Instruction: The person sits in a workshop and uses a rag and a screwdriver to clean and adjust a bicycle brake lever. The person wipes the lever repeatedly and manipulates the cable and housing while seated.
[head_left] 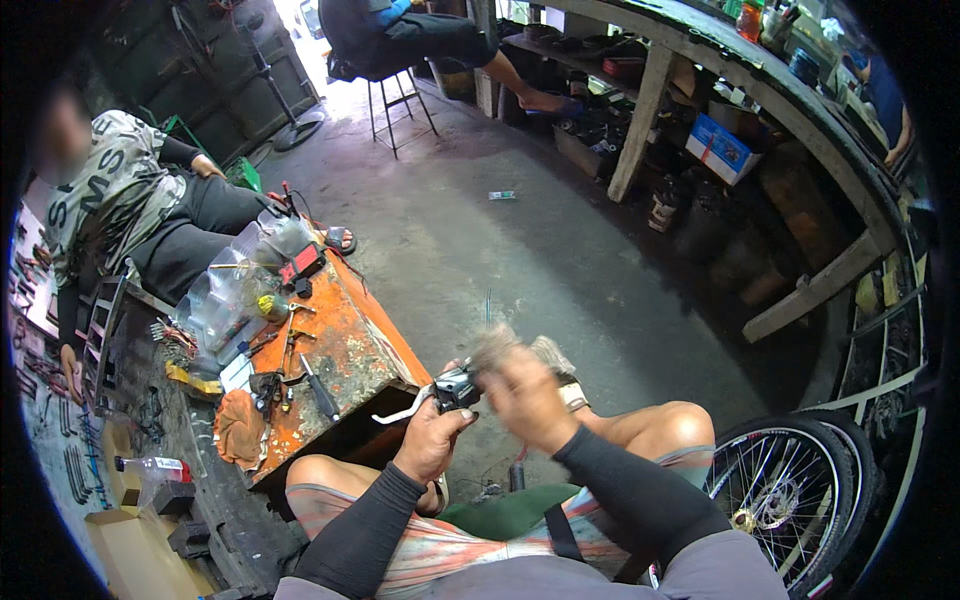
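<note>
Screwdriver (322, 399) on orange bench (343, 318) near left hand (432, 440)

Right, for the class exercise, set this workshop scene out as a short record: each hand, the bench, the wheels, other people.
Left hand: gripping a black part with a silver lever
Right hand: motion-blurred, holding a greyish rag-like thing by the part; contact unclear
Orange bench: paint worn; screwdriver and orange cloth on top
Bicycle wheels: two, at the person's right
Other people: one seated left of the bench, another on a stool farther off
</note>
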